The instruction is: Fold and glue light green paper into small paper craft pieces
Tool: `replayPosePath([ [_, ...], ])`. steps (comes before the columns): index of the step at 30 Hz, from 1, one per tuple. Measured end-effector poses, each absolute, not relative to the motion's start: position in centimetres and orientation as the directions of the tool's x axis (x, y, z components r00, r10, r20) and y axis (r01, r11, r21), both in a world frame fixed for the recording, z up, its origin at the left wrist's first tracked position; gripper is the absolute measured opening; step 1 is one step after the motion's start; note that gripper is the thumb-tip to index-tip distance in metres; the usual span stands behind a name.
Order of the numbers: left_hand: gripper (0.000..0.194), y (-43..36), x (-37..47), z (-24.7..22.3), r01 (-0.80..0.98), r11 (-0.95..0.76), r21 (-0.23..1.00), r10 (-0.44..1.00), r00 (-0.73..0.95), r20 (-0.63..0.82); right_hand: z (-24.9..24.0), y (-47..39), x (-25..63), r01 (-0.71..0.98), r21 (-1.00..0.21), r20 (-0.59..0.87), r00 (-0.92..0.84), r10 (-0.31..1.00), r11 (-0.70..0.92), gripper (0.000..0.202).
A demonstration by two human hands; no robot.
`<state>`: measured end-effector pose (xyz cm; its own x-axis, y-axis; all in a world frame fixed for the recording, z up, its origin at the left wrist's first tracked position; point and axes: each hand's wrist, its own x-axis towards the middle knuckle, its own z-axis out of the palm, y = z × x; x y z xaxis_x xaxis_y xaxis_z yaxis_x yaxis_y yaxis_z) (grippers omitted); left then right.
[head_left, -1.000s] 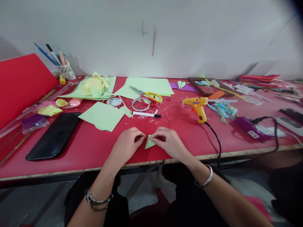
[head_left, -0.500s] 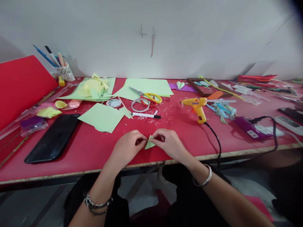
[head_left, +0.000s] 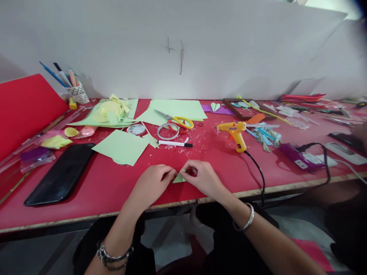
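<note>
Folded green paper [head_left: 178, 179] is pinched in my right hand [head_left: 203, 176]; my left hand [head_left: 154, 182], fingertips close together, is just beside it; whether it grips, I cannot tell.

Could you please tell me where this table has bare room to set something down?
The red table looks bare between the phone and the left hand, in front of the nearest green sheet, and between the right hand and the glue gun. It is crowded farther back around the scissors and marker, and by the pen cup.

A red table [head_left: 220, 168] carries a phone [head_left: 61, 173] and glue gun [head_left: 237, 138].
</note>
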<state>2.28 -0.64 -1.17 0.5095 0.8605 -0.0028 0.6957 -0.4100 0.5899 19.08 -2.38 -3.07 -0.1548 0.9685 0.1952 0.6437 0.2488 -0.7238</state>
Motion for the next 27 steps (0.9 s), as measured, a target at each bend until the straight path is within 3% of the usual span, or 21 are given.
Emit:
replayPosePath([
  [10,0.029,-0.8,1.9,-1.1,0.655,-0.370,0.659,0.874,0.486,0.008,-3.0,-2.3,19.3,0.620,-0.750,0.186,-0.139,0.973,0.232,0.003],
  [16,0.029,-0.4,1.6,-1.2,0.654,-0.345,0.674,0.935,0.305,0.182,-3.0,-2.4,19.5,0.582,-0.782,0.176,-0.136,0.975,0.222,0.003],
  [22,0.029,-0.5,1.5,-0.7,0.530,-0.308,0.790,0.949,0.114,0.293,-3.2,-1.9,20.6,0.339,-0.928,0.137,-0.077,0.988,0.156,0.007],
  [27,0.034,-0.6,2.1,-1.0,0.535,-0.376,0.757,0.926,0.207,0.315,-2.9,-1.9,20.9,0.142,-0.977,0.165,0.017,0.986,0.161,0.012],
])
